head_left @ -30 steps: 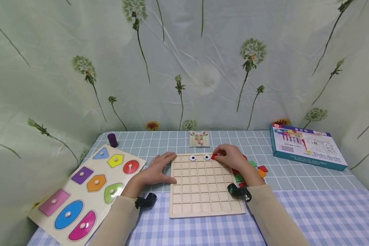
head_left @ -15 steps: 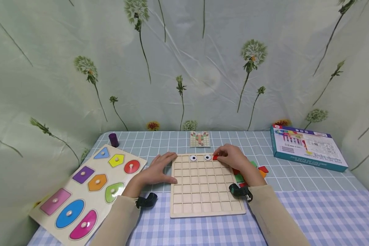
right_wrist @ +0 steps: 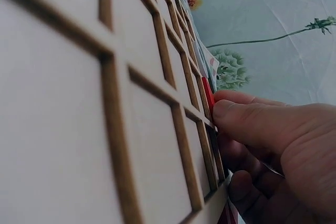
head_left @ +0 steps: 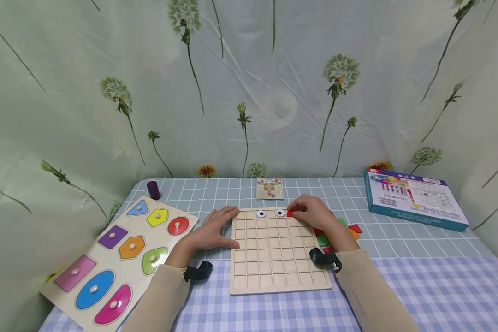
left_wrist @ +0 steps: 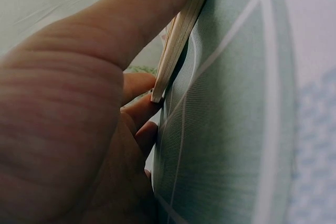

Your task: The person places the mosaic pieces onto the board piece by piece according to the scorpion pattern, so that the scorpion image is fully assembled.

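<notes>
A square wooden grid board (head_left: 267,255) lies in front of me, with two round eye tiles, a left one (head_left: 260,214) and a right one (head_left: 280,213), in its top row. My right hand (head_left: 314,216) pinches a small red tile (head_left: 290,213) between thumb and fingers, just right of the right eye. In the right wrist view the red tile (right_wrist: 208,93) sits low at the grid, partly covered by the fingertips. My left hand (head_left: 209,230) has its fingers extended, its thumb on the board's left edge and fingertips at the top left corner.
Loose red, green and orange tiles (head_left: 354,229) lie partly under my right forearm. A pattern card (head_left: 269,189) is behind the board. To the left are a knobbed shape puzzle (head_left: 108,258) and a purple cylinder (head_left: 152,189); a flat box (head_left: 417,199) lies back right.
The red tile has shifted slightly right, away from the right eye, and now lies flatter in the top row. My left hand has stayed in place on the board.
</notes>
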